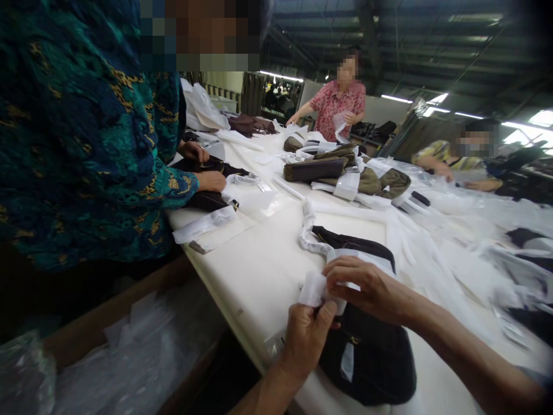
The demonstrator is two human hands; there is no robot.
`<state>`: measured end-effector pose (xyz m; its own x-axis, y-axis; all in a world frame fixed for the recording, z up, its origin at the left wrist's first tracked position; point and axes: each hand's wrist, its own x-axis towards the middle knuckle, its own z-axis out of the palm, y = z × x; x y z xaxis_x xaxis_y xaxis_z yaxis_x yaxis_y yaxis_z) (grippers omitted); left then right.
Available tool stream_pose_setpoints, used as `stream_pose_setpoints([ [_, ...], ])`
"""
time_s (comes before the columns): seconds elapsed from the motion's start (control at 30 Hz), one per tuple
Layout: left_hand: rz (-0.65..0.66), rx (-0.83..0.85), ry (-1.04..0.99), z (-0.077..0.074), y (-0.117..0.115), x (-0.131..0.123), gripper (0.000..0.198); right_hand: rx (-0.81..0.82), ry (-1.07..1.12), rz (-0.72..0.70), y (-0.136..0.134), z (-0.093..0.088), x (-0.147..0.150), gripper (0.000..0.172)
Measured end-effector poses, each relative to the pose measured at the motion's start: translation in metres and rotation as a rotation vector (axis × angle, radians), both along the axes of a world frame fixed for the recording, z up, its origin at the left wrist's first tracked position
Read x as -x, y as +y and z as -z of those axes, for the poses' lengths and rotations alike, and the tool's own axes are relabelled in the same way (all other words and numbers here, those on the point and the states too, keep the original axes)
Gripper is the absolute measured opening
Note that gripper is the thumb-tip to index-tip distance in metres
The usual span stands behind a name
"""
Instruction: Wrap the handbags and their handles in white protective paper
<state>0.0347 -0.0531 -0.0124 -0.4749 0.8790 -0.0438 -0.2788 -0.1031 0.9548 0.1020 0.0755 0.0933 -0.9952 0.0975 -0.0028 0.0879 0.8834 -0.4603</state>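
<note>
A black bag (375,357) lies on the white table right in front of me, with a small gold-coloured zip pull covered in white wrap. Across its middle is a soft white wrapping sheet (313,289), folded or rolled at the edge. My left hand (307,331) grips the near end of this sheet between thumb and fingers. Bent over the same sheet, my right hand (367,285) pinches it from above; its fingertips are partly hidden. A strap wrapped in white (307,227) curls off the bag's far end. A clear tag or small bag (275,344) sits beside my left wrist.
At my left a co-worker in a teal patterned sleeve (129,132) handles another black bag (207,199). Olive bags (341,155) are piled mid-table. Two more people work farther back. White wrapping (440,282) covers the right side. Below the table edge stands a carton (108,311) of clear plastic.
</note>
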Motion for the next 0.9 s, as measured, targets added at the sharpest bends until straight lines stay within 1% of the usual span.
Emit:
stream_pose_setpoints([
  [0.07,0.005,0.036,0.027,0.000,-0.001,0.001,0.036,0.000,0.006,0.057,-0.003,0.005,-0.001,0.012],
  [0.2,-0.046,0.061,0.042,0.002,0.000,-0.001,0.039,0.059,0.024,0.199,-0.008,0.013,-0.006,0.006],
  [0.23,-0.056,0.056,0.053,0.003,0.000,-0.001,0.039,0.089,0.020,0.244,-0.008,0.014,-0.006,0.012],
  [0.3,-0.077,0.054,0.077,0.005,0.001,-0.002,0.039,0.154,-0.013,0.324,-0.007,0.014,-0.006,0.033],
  [0.33,-0.085,0.058,0.092,0.006,0.001,-0.002,0.039,0.185,-0.051,0.343,-0.006,0.013,-0.006,0.038],
  [0.37,-0.091,0.061,0.104,0.007,0.001,-0.003,0.039,0.211,-0.099,0.345,-0.006,0.013,-0.005,0.035],
  [0.43,-0.102,0.062,0.107,0.009,0.000,-0.003,0.038,0.241,-0.170,0.331,-0.004,0.012,-0.002,0.017],
  [0.47,-0.105,0.059,0.094,0.010,-0.001,-0.003,0.037,0.250,-0.179,0.325,-0.004,0.013,-0.001,0.011],
  [0.5,-0.102,0.052,0.069,0.010,-0.002,-0.003,0.037,0.257,-0.170,0.325,-0.004,0.013,0.001,0.010],
  [0.6,-0.077,0.040,-0.020,0.012,-0.003,-0.001,0.036,0.272,-0.098,0.341,-0.006,0.017,0.005,0.008],
  [0.67,-0.071,0.063,-0.047,0.015,-0.003,0.001,0.036,0.260,-0.070,0.348,-0.008,0.021,0.007,0.009],
  [0.8,-0.105,0.107,-0.052,0.021,0.000,0.006,0.037,0.180,-0.049,0.343,-0.012,0.027,0.010,0.013],
  [0.9,-0.129,0.118,-0.069,0.023,0.003,0.010,0.038,0.077,-0.007,0.311,-0.015,0.024,0.009,0.014],
])
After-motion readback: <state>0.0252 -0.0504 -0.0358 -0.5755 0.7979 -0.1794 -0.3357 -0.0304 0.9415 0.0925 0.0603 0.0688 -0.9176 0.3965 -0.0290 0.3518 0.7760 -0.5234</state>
